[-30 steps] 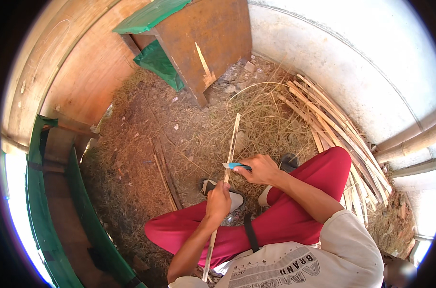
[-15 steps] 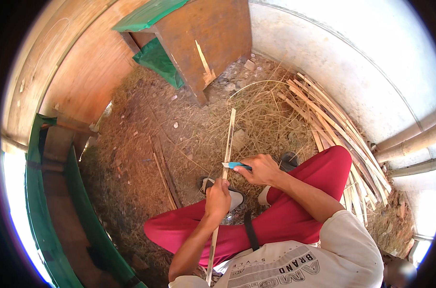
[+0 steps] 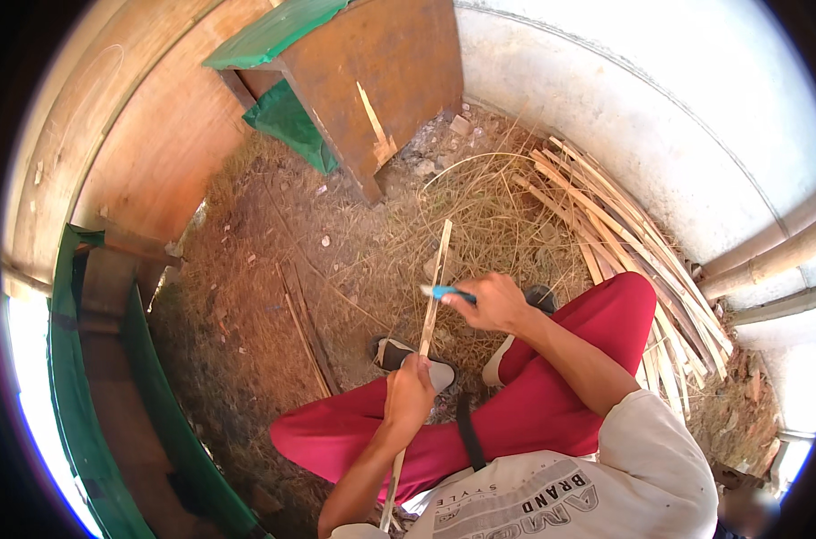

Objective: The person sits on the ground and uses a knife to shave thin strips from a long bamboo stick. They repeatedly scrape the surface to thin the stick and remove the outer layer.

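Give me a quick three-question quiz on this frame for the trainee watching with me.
1. True or false: the left hand grips the thin wooden strip below the spot where the knife meets it.
2. What colour is the handle of the knife in the right hand?
3. Where does the pile of strips lie? A) against the pale wall on the person's right B) inside the brown box C) across the red trousers

Key: 1 true; 2 blue; 3 A
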The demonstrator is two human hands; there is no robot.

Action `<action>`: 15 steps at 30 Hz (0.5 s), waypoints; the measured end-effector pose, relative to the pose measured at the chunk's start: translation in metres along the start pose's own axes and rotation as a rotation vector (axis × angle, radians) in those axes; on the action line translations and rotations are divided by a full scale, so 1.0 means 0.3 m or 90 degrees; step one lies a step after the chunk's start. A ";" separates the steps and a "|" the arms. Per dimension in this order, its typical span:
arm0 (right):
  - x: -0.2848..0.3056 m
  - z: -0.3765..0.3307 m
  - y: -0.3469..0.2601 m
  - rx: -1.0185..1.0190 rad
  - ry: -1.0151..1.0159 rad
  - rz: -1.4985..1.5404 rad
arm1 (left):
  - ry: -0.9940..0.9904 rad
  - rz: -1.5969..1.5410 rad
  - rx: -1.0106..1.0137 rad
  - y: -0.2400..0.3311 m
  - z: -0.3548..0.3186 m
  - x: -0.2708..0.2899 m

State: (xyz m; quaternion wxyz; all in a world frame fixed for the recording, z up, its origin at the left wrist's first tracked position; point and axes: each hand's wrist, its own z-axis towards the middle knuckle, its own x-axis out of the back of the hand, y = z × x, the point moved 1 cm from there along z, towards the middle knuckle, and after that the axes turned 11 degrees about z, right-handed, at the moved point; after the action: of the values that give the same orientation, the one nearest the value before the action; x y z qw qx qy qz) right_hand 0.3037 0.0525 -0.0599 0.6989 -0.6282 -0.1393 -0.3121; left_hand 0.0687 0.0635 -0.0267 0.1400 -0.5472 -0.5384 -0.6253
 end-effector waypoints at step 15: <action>-0.010 0.018 0.048 -0.034 0.020 -0.037 | -0.042 -0.036 0.046 0.033 -0.053 0.049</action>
State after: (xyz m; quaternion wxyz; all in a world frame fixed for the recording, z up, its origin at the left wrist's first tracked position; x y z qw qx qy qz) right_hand 0.3112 0.0586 -0.0722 0.6748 -0.6373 -0.1382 -0.3455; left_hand 0.0624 0.0527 -0.0064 0.1240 -0.5468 -0.5802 -0.5908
